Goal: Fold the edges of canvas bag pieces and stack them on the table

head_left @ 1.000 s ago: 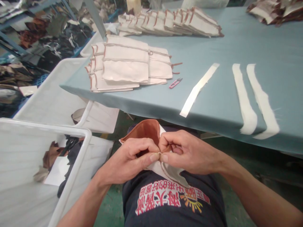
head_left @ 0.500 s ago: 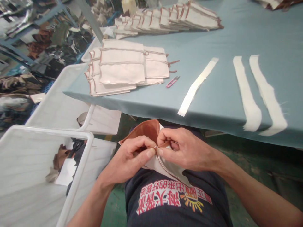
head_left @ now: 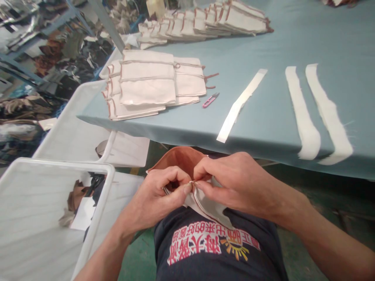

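Note:
Over my lap I hold a sewn fabric piece [head_left: 185, 157], brown on one face and off-white on the other, with a seam running down its front. My left hand [head_left: 164, 191] pinches its edge between thumb and forefinger. Right beside that pinch, my right hand [head_left: 231, 181] grips the same edge, its thumb and forefinger nearly touching the left ones. What lies exactly between the fingertips is too small to make out. Beyond my hands, on the table [head_left: 258, 117], lie a pair of pink thread snips [head_left: 210, 100] and a pale strip [head_left: 238, 107].
A stack of off-white sewn pieces [head_left: 148, 84] sits at the table's left end, with a fanned row of similar pieces [head_left: 202, 23] behind. Two off-white strips [head_left: 303, 121] lie to the right. White bins [head_left: 38, 195] stand at my left; the nearer contains fabric scraps.
My right hand has turned a little, its knuckles rising, while both hands stay pinched at the same edge. The fabric's brown opening looks wider. The view has shifted slightly.

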Motion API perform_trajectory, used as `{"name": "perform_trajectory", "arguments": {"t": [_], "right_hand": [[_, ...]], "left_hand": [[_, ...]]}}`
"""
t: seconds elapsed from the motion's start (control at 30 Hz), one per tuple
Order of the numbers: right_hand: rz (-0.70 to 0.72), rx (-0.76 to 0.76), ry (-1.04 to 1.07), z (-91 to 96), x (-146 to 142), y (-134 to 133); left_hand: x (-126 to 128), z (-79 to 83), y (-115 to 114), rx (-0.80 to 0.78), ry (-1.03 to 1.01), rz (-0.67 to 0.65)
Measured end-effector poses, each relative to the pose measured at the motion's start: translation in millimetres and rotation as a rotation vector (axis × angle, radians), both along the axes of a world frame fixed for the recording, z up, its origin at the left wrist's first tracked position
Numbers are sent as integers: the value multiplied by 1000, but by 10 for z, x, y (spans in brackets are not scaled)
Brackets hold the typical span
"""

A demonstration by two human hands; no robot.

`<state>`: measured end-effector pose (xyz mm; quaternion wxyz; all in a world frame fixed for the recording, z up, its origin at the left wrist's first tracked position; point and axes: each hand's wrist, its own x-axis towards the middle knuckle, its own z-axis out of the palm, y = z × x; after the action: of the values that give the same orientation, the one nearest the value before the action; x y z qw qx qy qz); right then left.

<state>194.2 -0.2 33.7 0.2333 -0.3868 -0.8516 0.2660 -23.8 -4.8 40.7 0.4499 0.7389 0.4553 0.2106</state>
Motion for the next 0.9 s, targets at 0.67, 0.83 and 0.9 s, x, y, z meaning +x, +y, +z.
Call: {"name": "perform_trajectory", "arguments": {"t": [0.67, 0.83, 0.9], "right_hand": [[-31, -236, 77, -64, -135, 36], [-65, -274, -3, -10, -157, 48], [-51, -258, -62, -10, -175, 59]], "left_hand": [[-5, -108, -36, 315, 183, -36], [-22, -106, 12, 346, 128, -51], [-43, -92, 20, 320, 114, -79]]}}
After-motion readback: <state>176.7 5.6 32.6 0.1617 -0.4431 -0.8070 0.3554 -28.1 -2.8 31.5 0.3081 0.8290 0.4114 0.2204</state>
